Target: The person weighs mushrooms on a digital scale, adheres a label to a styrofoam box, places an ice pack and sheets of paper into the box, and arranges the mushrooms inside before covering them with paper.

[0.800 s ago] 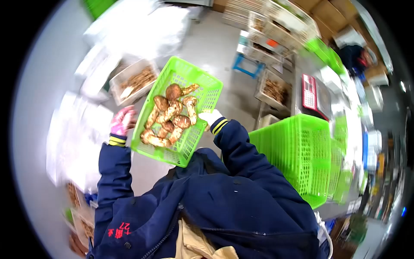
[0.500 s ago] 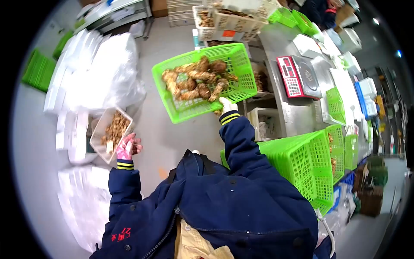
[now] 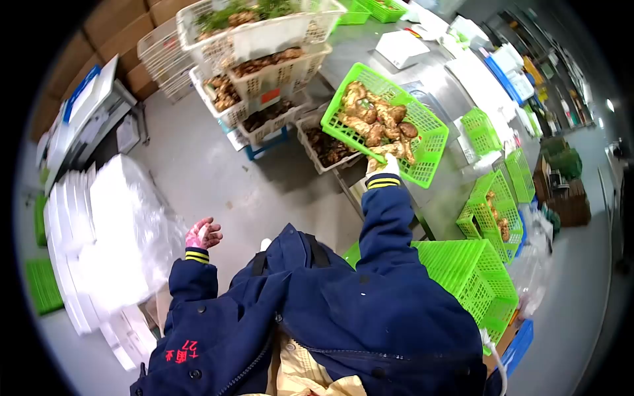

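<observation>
A green plastic basket (image 3: 432,148) with several brown and cream mushrooms (image 3: 376,122) in it hangs tilted over the edge of the metal table. My right hand (image 3: 386,166), in a pale glove, grips the near side of the basket; its fingers are partly hidden by the rim. To the left, my left hand (image 3: 203,234), in a pink-stained glove, is held in the air over the floor, fingers apart and holding nothing.
Stacked white crates (image 3: 264,69) of mushrooms stand ahead, one topped with greenery. Nested green baskets (image 3: 462,264) are at my right. Another green basket (image 3: 512,211) holds mushrooms. Plastic-wrapped white boxes (image 3: 125,224) stand at left. A white box (image 3: 401,49) sits on the metal table (image 3: 446,198).
The view has swung to the right. My right hand has carried the basket from above the floor to over the metal table's edge. My left hand has come away from the basket.
</observation>
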The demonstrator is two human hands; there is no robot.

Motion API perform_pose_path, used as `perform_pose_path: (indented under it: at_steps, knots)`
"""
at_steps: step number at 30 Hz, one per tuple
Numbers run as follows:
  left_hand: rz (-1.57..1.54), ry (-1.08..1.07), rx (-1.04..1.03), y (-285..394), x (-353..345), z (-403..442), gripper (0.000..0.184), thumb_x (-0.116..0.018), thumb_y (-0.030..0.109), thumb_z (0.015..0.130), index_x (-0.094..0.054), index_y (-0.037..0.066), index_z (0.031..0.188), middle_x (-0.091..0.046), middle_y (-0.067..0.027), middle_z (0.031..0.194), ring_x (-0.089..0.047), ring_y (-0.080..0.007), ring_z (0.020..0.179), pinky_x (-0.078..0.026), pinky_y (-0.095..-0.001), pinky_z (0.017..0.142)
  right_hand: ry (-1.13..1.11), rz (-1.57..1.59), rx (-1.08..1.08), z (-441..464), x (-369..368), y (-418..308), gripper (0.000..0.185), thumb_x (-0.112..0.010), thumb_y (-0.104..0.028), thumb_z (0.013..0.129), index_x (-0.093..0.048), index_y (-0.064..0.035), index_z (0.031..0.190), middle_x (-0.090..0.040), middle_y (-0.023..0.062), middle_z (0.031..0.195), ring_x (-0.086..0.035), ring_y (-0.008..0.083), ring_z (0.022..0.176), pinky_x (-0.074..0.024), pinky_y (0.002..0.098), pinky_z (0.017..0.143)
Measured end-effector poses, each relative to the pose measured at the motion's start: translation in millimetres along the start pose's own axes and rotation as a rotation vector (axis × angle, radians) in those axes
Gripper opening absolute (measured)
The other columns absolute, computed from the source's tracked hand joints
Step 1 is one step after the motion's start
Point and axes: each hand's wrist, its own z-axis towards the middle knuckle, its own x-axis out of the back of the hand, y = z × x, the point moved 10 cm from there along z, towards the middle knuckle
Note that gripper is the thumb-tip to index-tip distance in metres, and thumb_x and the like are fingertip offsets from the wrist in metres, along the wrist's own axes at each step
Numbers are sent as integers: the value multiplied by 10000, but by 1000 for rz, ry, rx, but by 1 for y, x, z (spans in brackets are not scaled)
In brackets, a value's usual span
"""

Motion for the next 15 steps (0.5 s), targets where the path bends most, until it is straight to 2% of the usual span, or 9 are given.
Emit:
perform_pose_path:
  at_steps: [1,2,3,5,8,9,11,12,15]
  knots:
    - [-25,-141,35,23,-34,20,320,-504,201,888,-448,54,1167,-615,-141,911,-634,-258,676,-522,-317,544,-32,57,14,-1,-15,-15,202,-537,-261,812,-558,-66,857,-604,80,784,-587,214,682,-519,269,505]
    - [105,-53,37,40,-49,36,313,-489,205,897,-449,47,1165,-607,-157,923,-632,-263,677,-518,-314,536,-32,128,146,0,-29,-39,205,-550,-244,809,-553,-45,860,-601,102,792,-589,235,715,-535,273,551]
    - [170,-47,34,61,-79,47,296,-482,176,901,-451,39,1162,-609,-159,891,-624,-257,648,-508,-303,515,-50,155,62,17,-37,-53,196,-558,-219,807,-547,-28,852,-596,118,809,-588,257,753,-546,290,600]
    - [192,-181,67,71,-119,91,282,-488,143,899,-457,35,1157,-613,-160,870,-617,-236,620,-498,-296,499,-10,212,56,34,-45,-85,149,-560,-190,810,-557,-52,864,-599,90,776,-594,246,689,-554,339,613]
    - [310,-258,21,90,-189,124,286,-482,151,904,-469,28,1162,-622,-152,885,-618,-202,612,-502,-279,519,79,247,136,51,-59,-132,203,-542,-206,824,-536,-20,905,-589,123,876,-589,247,760,-554,331,642]
    - [364,-264,-4,99,-212,135,295,-479,161,905,-471,29,1169,-624,-148,890,-620,-198,615,-506,-278,531,-38,331,258,64,-72,-152,196,-511,-192,841,-534,0,871,-585,152,875,-571,298,818,-546,358,709]
    - [388,-288,65,88,-242,147,305,-481,175,902,-482,31,1171,-627,-147,908,-633,-205,638,-515,-286,544,44,376,140,90,-68,-161,197,-514,-169,845,-515,7,934,-574,148,922,-558,277,834,-536,360,736]
    - [409,-322,84,82,-259,157,310,-483,176,900,-481,31,1174,-627,-148,908,-634,-208,641,-516,-286,544,-41,166,299,98,-75,-178,201,-519,-156,845,-504,7,961,-564,144,941,-548,267,849,-534,356,737]
    - [487,-464,192,62,-306,163,349,-499,235,897,-484,48,1191,-627,-131,972,-643,-201,722,-519,-276,617,99,453,211,88,-70,-165,220,-534,-144,855,-491,2,1014,-545,118,994,-488,226,972,-522,330,762]
